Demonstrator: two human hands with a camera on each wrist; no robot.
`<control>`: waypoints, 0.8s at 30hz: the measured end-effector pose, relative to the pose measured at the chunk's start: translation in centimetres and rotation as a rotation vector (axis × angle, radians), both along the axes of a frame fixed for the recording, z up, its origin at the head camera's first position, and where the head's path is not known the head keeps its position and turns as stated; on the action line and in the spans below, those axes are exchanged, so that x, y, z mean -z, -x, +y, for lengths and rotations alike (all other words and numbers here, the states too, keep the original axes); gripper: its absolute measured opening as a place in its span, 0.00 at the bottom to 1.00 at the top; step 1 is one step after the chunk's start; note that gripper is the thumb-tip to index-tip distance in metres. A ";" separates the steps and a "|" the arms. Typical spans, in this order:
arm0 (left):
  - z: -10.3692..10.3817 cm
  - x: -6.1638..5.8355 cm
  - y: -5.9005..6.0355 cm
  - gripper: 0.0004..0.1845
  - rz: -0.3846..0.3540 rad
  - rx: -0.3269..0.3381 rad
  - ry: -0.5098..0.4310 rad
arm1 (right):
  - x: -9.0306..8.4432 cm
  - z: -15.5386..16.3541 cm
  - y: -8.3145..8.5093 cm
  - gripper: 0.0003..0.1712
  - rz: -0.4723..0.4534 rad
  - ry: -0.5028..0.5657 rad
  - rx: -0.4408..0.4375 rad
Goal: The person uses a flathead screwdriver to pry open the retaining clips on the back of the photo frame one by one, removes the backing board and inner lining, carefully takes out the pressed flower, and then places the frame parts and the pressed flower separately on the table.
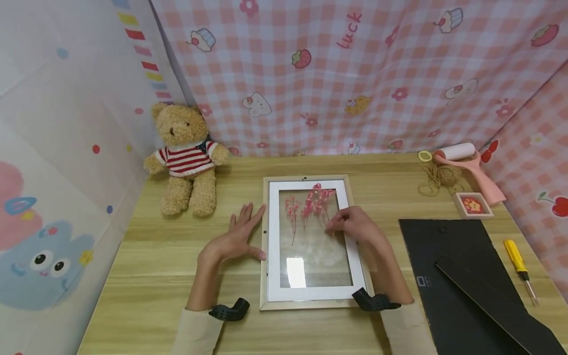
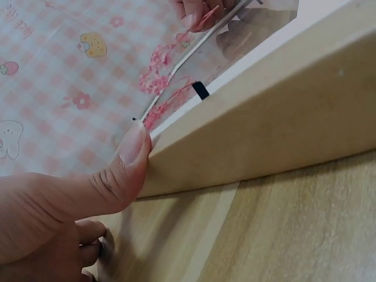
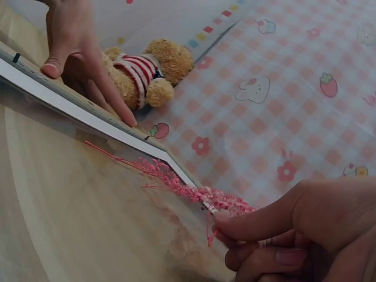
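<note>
Right hand (image 1: 355,226) of mine is pinching a sprig of pink dried flowers (image 1: 316,201) between thumb and fingertips, fingers curled, low over the glass of the wooden picture frame (image 1: 266,246) lying flat on the desk (image 1: 146,276). I judge this as the arranging step: sprigs being placed on the glass pane. Two more sprigs lie just left of that hand. My left hand (image 1: 235,239) is spread flat, fingers straight, its thumb (image 2: 132,155) pressed against the frame's left edge, steadying it. Next, I think, calls for easing the pinch gently so the brittle stem settles without dragging its neighbours. Well to the right of my right hand lie black backing boards (image 1: 448,276) and a yellow screwdriver (image 1: 516,256).
</note>
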State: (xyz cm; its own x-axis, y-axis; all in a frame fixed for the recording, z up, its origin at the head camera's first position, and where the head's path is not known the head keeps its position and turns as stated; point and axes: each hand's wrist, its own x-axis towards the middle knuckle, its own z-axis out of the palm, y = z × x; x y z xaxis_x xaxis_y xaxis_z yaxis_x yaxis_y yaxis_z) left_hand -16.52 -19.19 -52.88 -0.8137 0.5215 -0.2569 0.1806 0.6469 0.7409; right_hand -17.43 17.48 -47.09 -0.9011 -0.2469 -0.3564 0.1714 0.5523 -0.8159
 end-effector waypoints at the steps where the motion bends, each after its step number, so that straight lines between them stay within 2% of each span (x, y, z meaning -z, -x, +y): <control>1: 0.0 0.1 0.0 0.76 0.002 0.002 -0.004 | 0.1 0.2 0.1 0.09 -0.008 0.028 0.007; 5: -0.1 0.1 0.0 0.76 0.005 0.008 -0.026 | 0.2 0.8 0.2 0.09 -0.022 0.092 0.028; 12: -0.2 0.1 0.0 0.76 0.006 0.007 -0.028 | -0.3 1.1 0.2 0.10 -0.047 0.086 0.052; 24: -0.3 0.1 0.0 0.78 0.010 0.009 -0.050 | -1.0 3.0 0.1 0.11 -0.005 0.142 0.096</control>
State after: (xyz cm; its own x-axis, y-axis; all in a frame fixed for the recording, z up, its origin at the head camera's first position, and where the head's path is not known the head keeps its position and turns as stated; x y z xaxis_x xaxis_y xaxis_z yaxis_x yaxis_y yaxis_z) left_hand -16.48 -19.46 -52.96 -0.8111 0.5410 -0.2222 0.1940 0.6072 0.7705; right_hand -17.58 20.53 -46.04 -0.9213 -0.2082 -0.3283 0.2215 0.4128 -0.8835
